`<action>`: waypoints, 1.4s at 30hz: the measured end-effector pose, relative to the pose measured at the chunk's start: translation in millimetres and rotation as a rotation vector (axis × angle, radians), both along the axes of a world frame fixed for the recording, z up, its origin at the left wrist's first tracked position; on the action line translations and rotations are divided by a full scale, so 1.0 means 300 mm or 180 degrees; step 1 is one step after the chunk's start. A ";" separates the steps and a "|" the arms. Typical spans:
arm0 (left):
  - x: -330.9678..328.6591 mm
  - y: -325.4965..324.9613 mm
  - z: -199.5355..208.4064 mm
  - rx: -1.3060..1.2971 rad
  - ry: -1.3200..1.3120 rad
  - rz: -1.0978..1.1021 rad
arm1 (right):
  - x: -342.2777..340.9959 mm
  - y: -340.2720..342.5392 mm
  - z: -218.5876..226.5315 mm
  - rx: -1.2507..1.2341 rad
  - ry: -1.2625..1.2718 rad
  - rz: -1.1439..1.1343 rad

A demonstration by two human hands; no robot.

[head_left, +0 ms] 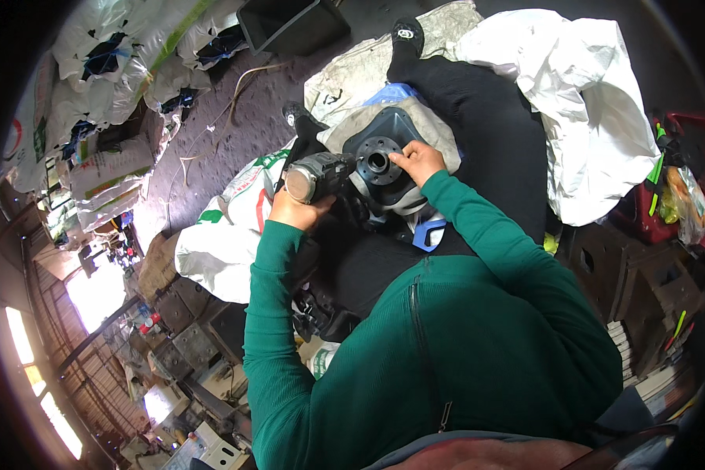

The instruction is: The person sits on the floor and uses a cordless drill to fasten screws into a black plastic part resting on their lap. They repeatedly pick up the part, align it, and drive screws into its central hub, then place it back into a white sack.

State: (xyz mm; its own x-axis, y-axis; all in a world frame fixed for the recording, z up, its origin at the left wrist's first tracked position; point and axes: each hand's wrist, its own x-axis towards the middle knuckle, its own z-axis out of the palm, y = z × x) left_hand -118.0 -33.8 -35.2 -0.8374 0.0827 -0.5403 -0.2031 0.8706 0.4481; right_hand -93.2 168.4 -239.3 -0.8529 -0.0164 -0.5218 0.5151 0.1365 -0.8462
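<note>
My left hand (294,211) is wrapped round a power driver (321,174) with a dark grey body and a tan, rounded rear end. Its nose points right, toward a round dark flange (378,178) with a central hole and a ring of small holes. The flange lies on a black moulded plastic part (399,125) in my lap. My right hand (421,163) pinches at the flange's right side, close to the central hole. Whatever is between its fingertips is too small to make out. A grey-white cloth (439,125) lies under the black part.
A blue plastic piece (428,235) rests against my lap. White sacks (580,102) lie to the right, and another sack (215,258) to the left. At the far side stands a black bin (294,27). Filled white bags (94,86) are stacked at far left; a red crate (638,215) is at right.
</note>
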 end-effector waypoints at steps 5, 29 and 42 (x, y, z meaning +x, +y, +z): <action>0.006 -0.003 -0.020 -0.0336 -0.0047 -0.0033 | -0.003 -0.004 -0.022 0.0051 -0.0026 0.0049; 0.370 0.117 0.139 0.1090 0.0605 0.0376 | 0.019 0.143 0.111 -0.4413 -0.1368 -0.0130; 0.370 0.147 0.115 0.0900 0.0721 -0.0088 | 0.038 0.135 0.198 -0.4800 -0.1397 0.0200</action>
State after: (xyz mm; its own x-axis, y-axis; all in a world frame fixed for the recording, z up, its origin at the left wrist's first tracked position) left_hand -7.2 10.3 -0.7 -0.9286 0.2266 -0.2939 -0.0492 0.7096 0.7029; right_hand -81.8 208.8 -179.8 -0.6229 -0.7589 -0.1899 0.7741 -0.6331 -0.0090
